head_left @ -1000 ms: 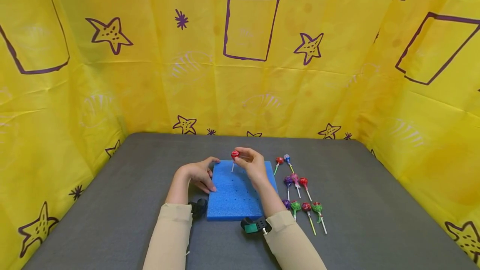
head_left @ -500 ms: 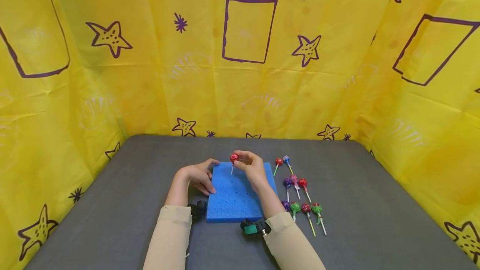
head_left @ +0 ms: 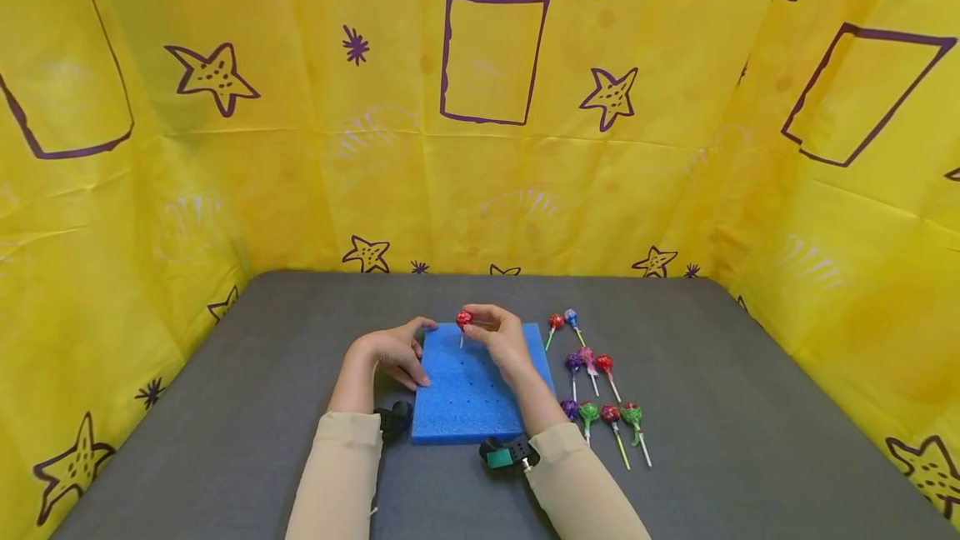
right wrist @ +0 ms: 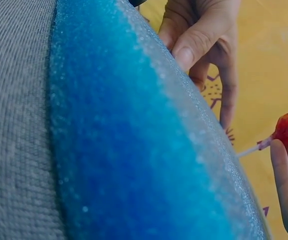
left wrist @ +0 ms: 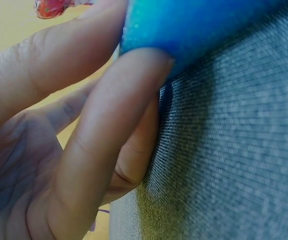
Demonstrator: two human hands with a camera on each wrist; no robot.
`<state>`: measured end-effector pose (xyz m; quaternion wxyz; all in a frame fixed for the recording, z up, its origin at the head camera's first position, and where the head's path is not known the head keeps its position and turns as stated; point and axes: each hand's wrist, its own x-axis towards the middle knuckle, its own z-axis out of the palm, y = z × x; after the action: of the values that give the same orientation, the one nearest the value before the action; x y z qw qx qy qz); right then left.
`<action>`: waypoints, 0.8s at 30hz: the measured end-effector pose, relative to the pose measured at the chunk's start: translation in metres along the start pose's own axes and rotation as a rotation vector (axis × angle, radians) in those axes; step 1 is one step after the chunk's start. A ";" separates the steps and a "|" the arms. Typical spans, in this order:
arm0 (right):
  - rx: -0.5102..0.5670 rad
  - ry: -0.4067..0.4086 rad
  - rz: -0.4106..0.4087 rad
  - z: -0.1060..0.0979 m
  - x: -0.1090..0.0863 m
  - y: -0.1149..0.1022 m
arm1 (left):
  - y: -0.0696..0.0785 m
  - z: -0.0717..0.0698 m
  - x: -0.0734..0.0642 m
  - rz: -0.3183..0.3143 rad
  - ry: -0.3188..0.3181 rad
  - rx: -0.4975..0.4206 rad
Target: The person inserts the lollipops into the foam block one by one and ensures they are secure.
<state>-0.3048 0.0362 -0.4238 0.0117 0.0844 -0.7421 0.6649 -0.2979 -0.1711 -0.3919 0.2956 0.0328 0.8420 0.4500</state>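
In the head view my right hand (head_left: 501, 340) pinches a red lollipop (head_left: 464, 319) by its candy end, above the far part of a blue foam block (head_left: 468, 407). The white stick (right wrist: 253, 149) points down, its lower end right at the foam's top surface in the right wrist view. My left hand (head_left: 393, 355) rests along the block's left side, index finger stretched to the far corner and thumb (right wrist: 186, 57) at the top edge. Its fingertips press the side wall in the left wrist view. Small holes dot the foam's top.
Right of the block lie several wrapped lollipops: a blue one (head_left: 571, 317), a pink one (head_left: 586, 356), a red one (head_left: 604, 363) and a green one (head_left: 632, 414) among them. A yellow patterned cloth (head_left: 360, 182) stands behind the grey table (head_left: 712, 407).
My right hand has lowered the red lollipop slightly toward the foam. The left hand keeps its place on the block, and the head view has shifted a little.
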 end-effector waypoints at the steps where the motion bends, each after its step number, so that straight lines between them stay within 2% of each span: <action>1: 0.001 0.001 0.001 0.000 0.000 0.000 | 0.000 0.000 0.000 -0.001 0.000 -0.002; 8: 0.037 -0.005 -0.013 -0.002 -0.001 -0.001 | 0.000 0.000 0.000 -0.004 -0.006 -0.011; 16: 0.031 0.005 -0.034 -0.005 -0.002 -0.001 | 0.000 0.001 0.000 0.003 0.002 -0.014; 24: 0.048 0.052 -0.052 -0.011 -0.001 -0.004 | -0.001 0.002 0.001 0.007 0.009 -0.016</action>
<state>-0.3046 0.0466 -0.4192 0.0461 0.0865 -0.7229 0.6839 -0.2974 -0.1705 -0.3941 0.2905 0.0311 0.8396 0.4579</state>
